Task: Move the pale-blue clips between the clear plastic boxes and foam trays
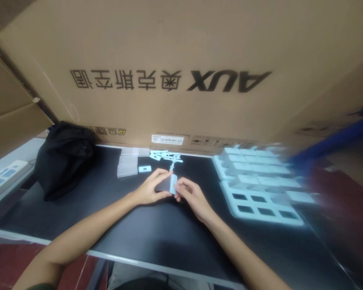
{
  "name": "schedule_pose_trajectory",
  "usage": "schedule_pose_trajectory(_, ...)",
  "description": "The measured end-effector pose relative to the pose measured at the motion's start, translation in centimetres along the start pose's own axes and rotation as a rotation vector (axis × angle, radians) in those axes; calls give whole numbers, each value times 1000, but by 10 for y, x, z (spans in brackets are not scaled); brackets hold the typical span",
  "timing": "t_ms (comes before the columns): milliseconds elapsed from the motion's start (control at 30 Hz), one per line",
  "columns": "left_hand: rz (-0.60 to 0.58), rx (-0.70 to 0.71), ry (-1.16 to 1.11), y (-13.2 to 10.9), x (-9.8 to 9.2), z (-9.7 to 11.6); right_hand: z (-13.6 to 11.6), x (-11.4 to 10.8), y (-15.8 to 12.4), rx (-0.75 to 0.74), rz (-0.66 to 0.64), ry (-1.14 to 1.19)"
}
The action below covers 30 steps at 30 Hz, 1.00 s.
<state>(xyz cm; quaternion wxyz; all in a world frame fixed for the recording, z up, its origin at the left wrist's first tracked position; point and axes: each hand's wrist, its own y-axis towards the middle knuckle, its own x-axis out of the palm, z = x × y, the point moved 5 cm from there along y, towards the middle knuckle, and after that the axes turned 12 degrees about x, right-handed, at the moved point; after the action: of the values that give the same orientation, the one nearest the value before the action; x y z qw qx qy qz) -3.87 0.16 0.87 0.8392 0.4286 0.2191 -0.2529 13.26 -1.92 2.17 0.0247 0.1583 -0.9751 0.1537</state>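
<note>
Over the middle of the black tabletop, my left hand (151,189) grips a small see-through box with a light blue end piece (173,184), its thumb below and fingers above. My right hand (193,197) is curled, thumb and fingertips pinched together against the right side of that end piece. Whatever sits between those fingertips is hidden. Just beyond my hands lies a loose pile of light blue plastic strips (163,154). To the left of them are several translucent boxes (127,170) and a flat light blue cap (144,169) with a dark slot.
Light blue trays (260,217) with rectangular openings stand at the right, the farther parts filled with boxes. A black cloth bag (65,161) sits at the left, near a white box (6,181). A large cardboard carton (169,112) walls off the back; a blue bar (335,139) slants at the right.
</note>
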Motion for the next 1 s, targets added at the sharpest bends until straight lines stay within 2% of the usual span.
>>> schedule_pose_trajectory(133, -36, -7, -5, 1, 1, 1, 3, 6, 0, -2, -20, -46)
schedule_pose_trajectory(300, 23, 16, -47, -1, -1, 2, -2, 6, 15, -56, -144, -107)
schedule_pose_trajectory(367, 28, 26, -47, -2, 0, 3, -7, -4, 30, -86, -62, -250)
schedule_pose_trajectory(467, 43, 49, -44, -4, 1, 5, -16, -21, 55, -95, 245, -700)
schedule_pose_trajectory(533, 72, 62, -37, -5, 2, 8, -19, -26, 70, -76, 381, -900)
schedule_pose_trajectory(733, 72, 47, -34, -6, 4, 12, -15, -20, 92, -9, 486, -1092)
schedule_pose_trajectory(1000, 23, -42, -81, -12, 6, 6, -23, -26, 88, -3, 560, -1135)
